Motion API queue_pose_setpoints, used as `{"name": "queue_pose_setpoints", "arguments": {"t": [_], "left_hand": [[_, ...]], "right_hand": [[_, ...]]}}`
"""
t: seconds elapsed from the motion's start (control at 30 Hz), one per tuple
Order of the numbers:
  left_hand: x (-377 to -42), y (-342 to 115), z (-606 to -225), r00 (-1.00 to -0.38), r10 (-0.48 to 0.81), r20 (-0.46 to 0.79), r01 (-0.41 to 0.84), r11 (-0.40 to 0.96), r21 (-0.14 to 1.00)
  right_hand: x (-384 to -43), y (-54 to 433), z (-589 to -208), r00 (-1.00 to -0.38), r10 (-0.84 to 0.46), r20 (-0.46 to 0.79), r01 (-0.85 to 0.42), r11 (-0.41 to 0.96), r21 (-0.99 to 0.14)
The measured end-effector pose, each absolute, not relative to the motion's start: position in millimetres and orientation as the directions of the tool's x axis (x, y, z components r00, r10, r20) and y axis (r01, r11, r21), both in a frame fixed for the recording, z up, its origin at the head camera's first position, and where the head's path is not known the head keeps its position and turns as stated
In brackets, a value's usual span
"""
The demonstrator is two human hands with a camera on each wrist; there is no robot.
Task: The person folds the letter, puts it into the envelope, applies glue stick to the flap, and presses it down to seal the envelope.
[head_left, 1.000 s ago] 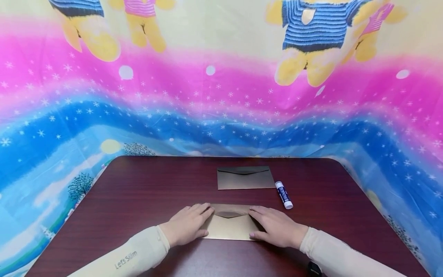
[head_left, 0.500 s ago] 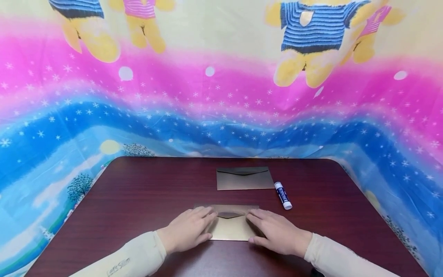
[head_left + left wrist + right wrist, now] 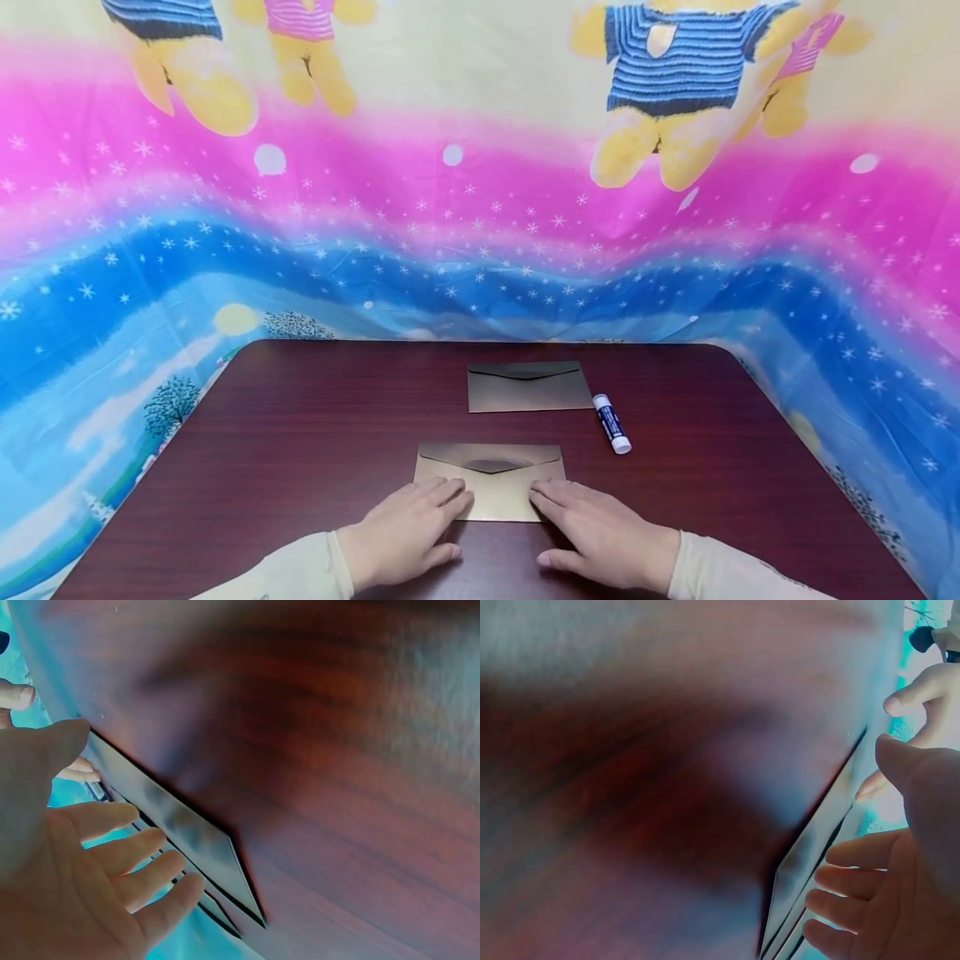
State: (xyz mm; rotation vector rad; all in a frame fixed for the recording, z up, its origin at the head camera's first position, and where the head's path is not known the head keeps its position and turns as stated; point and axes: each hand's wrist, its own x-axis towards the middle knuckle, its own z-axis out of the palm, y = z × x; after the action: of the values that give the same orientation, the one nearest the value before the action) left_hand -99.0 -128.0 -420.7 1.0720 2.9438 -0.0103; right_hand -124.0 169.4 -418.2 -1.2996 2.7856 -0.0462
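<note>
A gold envelope (image 3: 500, 500) lies on the dark red table with its pointed flap folded over, the flap edge standing a little proud in the middle. My left hand (image 3: 408, 531) extends straight fingers over its left near part. Over the right near part, my right hand (image 3: 603, 531) does likewise. Both palms face down and hold nothing. In the left wrist view the left hand (image 3: 97, 862) has spread fingers that look raised just above the envelope (image 3: 187, 817). The right hand (image 3: 870, 892) looks similarly raised beside the envelope (image 3: 799, 862) in the right wrist view.
Farther back lies a second, darker-looking envelope (image 3: 529, 392), flap side up. A glue stick (image 3: 612, 424) with a white cap lies at its right. The table (image 3: 315, 417) has rounded far corners, and a printed cloth (image 3: 480, 208) hangs behind it.
Both hands have drawn back toward the near edge, from the envelope's side edges and flap to its near part. The near envelope, far envelope and glue stick stay in place.
</note>
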Motion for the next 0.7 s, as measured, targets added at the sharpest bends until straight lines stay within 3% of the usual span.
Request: {"name": "queue_pose_setpoints", "arguments": {"t": [0.7], "left_hand": [[-96, -137, -423, -0.762, 0.648, 0.011, 0.645, 0.76, -0.083]], "right_hand": [[-124, 156, -423, -0.597, -0.802, -0.016, -0.802, 0.596, 0.031]]}}
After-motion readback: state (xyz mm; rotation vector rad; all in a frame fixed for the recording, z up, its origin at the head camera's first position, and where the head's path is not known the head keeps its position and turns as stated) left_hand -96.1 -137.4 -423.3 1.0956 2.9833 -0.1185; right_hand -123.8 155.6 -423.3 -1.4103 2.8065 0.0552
